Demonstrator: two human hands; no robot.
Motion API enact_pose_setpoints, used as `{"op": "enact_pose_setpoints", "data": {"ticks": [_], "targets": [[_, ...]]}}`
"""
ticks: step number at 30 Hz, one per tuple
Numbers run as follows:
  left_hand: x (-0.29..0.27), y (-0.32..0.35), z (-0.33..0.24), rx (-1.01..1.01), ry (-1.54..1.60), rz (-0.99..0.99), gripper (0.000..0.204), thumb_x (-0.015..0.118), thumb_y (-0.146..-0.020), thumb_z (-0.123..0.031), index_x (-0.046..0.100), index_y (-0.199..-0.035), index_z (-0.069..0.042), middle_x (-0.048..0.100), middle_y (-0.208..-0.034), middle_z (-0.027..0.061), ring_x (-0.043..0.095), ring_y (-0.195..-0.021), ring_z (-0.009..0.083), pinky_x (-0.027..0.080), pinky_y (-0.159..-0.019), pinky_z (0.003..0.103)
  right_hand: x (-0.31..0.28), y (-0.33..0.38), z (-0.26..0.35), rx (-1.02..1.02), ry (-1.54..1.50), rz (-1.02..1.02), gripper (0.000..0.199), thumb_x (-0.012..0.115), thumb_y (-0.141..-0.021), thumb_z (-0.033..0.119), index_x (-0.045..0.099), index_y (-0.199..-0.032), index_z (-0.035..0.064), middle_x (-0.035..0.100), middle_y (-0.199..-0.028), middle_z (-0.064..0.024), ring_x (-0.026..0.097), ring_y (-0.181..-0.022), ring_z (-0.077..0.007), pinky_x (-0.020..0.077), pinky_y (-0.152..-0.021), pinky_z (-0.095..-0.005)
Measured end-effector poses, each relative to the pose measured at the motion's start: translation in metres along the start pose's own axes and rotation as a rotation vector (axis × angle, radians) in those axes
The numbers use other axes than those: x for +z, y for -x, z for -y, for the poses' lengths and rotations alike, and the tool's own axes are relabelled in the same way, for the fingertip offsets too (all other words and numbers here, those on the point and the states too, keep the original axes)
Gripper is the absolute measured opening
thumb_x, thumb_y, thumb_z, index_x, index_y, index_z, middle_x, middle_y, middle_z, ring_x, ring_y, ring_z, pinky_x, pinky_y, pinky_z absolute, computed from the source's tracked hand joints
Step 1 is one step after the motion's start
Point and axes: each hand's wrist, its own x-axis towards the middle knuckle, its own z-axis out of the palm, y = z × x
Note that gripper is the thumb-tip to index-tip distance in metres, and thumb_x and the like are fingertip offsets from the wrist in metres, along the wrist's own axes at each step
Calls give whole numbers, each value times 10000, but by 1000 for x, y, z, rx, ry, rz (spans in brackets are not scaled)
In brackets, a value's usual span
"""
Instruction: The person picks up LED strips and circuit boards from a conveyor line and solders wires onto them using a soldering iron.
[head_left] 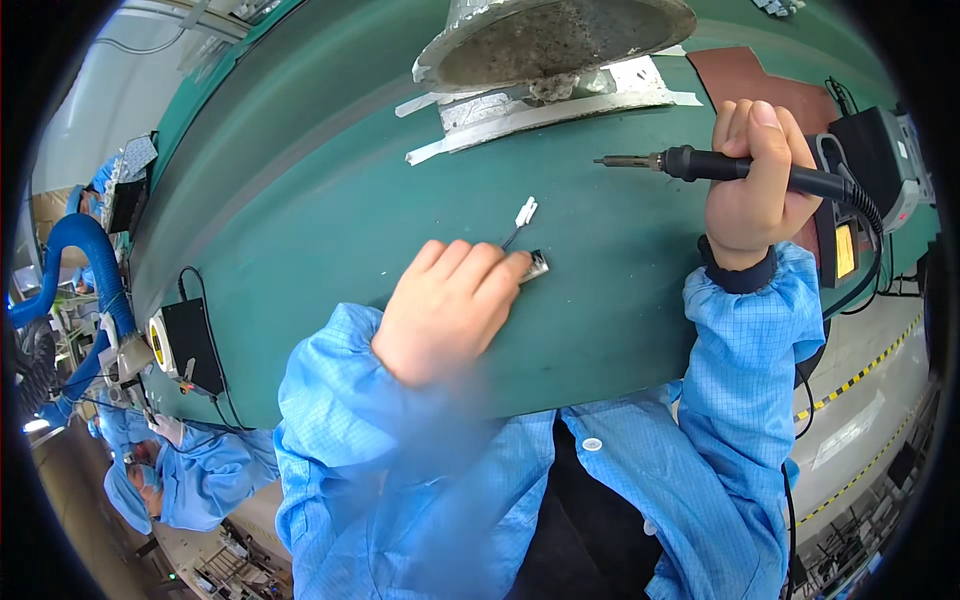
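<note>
**Soldering iron and small part: the tip lies to the right of the part and farther from the body**

At far left, a black box [192,340] with a cable sits near the edge of the green mat [330,250]. The left hand [452,308] rests on the mat, palm down, its fingertips on a small dark-and-pale part [538,265] near the mat's middle. The thumb is hidden, so whether the part is pinched or only pressed cannot be told. A short dark lead [514,238] runs from beside these fingertips, away from the body and slightly rightward, to a white connector [526,211].

Farther right, the soldering iron [715,165] lies nearly crosswise, its long axis running left to right, tip leftward and touching neither part nor connector. The right hand [760,190] is closed round its handle. The part thus lies left of this grip and nearer the body; the left hand, touching it, is the closer. At far right is a yellow pad [845,250] in a dark holder.
</note>
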Motion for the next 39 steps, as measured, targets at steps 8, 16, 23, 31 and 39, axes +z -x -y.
{"op": "enact_pose_setpoints", "data": {"ticks": [8,16,23,31,39], "targets": [[-24,-1,-1,-808,1397,85,346,444,-944,15,450,-1290,0,561,-951,69,598,-802,139,480,-686,244,-7,-4,1,-4,-12,-28,302,532,-859,40,455,-576,-30,425,-524,-30,396,-487,-96,312,-457,-245],[-15,8,13,-674,1115,119,530,489,-885,75,343,-1383,-30,544,-1089,126,602,-920,164,508,-782,270,1,-1,2,16,80,-35,319,451,-891,38,350,-588,18,327,-566,-27,257,-513,-101,226,-481,-276],[-4,5,8,-605,1044,-172,488,521,-829,102,455,-1302,0,599,-1010,102,572,-903,149,449,-822,270,3,1,2,18,81,-26,308,444,-885,28,360,-589,19,335,-566,-32,263,-515,-106,225,-484,-283],[10,-6,13,-589,1032,-203,403,483,-845,87,530,-1241,31,594,-1032,70,544,-917,130,409,-780,242,4,0,8,25,93,-14,321,437,-887,71,356,-579,26,332,-542,-44,250,-474,-114,219,-477,-293],[15,-12,11,-361,548,-208,340,600,-833,20,594,-1172,7,545,-885,134,563,-737,254,470,-647,305,6,21,20,31,135,202,320,419,-904,150,357,-608,45,323,-517,-56,249,-456,-124,210,-465,-296]]}}
